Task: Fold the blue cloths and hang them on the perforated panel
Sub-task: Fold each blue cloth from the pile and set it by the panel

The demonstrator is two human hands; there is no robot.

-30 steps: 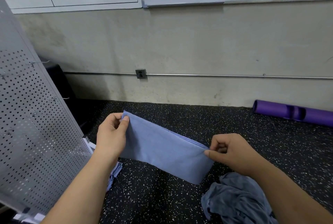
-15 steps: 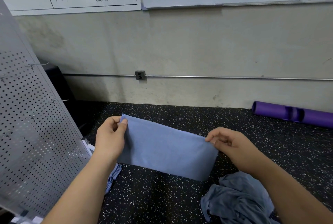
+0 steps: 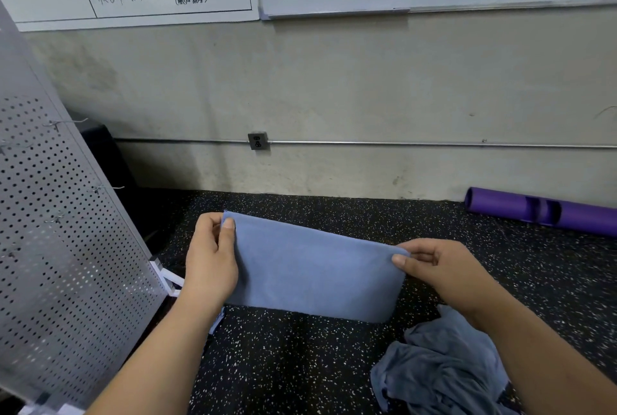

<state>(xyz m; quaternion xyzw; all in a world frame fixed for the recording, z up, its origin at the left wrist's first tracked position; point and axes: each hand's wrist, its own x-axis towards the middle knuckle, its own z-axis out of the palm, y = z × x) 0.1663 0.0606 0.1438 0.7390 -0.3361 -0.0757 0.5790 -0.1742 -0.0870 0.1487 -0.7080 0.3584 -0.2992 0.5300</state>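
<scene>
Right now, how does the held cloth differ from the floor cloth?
The held cloth is folded into a smooth flat rectangle; the floor cloth is a crumpled heap. The held cloth hangs pinched at its top corners by the left hand and right hand; the floor cloth lies with no hand on it. Both are blue, the floor cloth greyer.

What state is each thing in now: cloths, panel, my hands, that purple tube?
Folded blue fabric cloth: folded flat, held up by its top corners.
Left hand: pinches its upper left corner.
Right hand: pinches its upper right corner.
Crumpled grey-blue cloth heap: unfolded, lying on the speckled floor.
Perforated grey metal panel: standing, visible wire hooks bare.
Purple cylindrical tube: lying on its side by the wall.
</scene>
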